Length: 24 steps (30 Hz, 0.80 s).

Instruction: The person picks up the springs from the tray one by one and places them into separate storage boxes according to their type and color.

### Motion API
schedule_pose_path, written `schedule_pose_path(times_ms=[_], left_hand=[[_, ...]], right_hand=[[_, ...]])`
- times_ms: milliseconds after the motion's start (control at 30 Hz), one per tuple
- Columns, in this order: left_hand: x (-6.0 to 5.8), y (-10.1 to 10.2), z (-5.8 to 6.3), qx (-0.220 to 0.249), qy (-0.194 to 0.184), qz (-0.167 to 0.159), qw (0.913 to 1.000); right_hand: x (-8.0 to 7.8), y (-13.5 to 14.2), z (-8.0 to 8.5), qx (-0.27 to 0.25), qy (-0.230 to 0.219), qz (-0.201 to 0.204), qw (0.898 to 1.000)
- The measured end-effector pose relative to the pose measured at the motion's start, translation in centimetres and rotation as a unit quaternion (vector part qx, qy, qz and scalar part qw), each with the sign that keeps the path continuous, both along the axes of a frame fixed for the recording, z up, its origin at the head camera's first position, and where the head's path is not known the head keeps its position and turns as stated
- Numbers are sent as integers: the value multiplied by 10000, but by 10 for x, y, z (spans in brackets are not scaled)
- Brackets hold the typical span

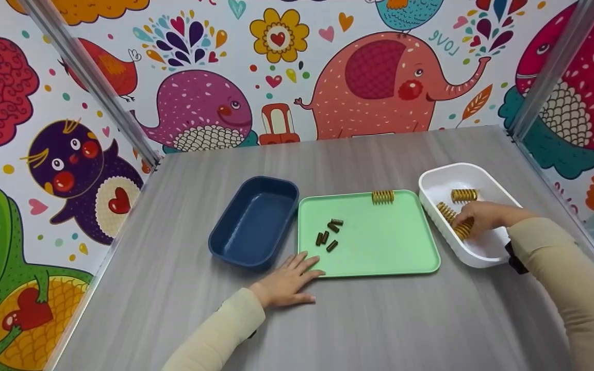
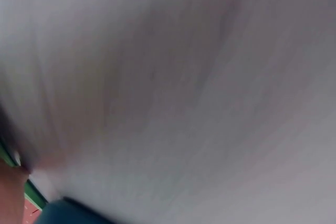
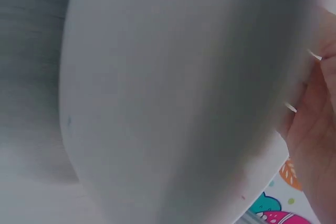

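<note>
In the head view my right hand [image 1: 485, 217] reaches into the white bin [image 1: 498, 245] and its curled fingers hold a gold coil spring [image 1: 463, 228]. Another gold spring [image 1: 446, 212] lies beside it against the bin's left wall, and more gold coils [image 1: 464, 195] lie farther back. The right wrist view shows part of the hand [image 3: 312, 124] at the bin's edge, the springs hidden. My left hand [image 1: 287, 282] lies with fingers spread at the near left corner of the green tray [image 1: 379, 247]. On that tray are several small dark springs [image 1: 332, 226] and a gold spring [image 1: 383, 197] at the back edge.
A dark blue bin [image 1: 256, 221] stands left of the tray. The grey wood-grain table [image 1: 328, 330] is bounded by printed walls with metal posts [image 1: 96, 85]. In the left wrist view, blurred tabletop [image 2: 184, 103] fills most of the picture.
</note>
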State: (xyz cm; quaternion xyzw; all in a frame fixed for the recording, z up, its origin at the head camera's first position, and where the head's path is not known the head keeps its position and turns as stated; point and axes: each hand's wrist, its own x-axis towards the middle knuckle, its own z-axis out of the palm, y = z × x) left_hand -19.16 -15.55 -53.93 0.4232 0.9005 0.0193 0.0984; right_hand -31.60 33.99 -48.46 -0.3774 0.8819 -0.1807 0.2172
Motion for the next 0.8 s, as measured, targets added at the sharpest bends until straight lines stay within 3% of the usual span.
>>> schedule_pose_path(times_ms=[100,400,500,633,800], left_hand=[[0,0,0,5,4,0,10000],[2,0,3,49,-54,55,10000],[3,0,3,55,-32,53,10000],[2,0,3,43,-35,55,10000],[2,0,1,34,-20,45,10000]], right_hand=[[0,0,-2,181,90,170,9997],[1,-2,0,568,189,76,9982],[1,-4,3,598,42,-23,9982],[3,-4,9,374,-165,-142,9991],[1,0,15,-137,-67,-75,9999]])
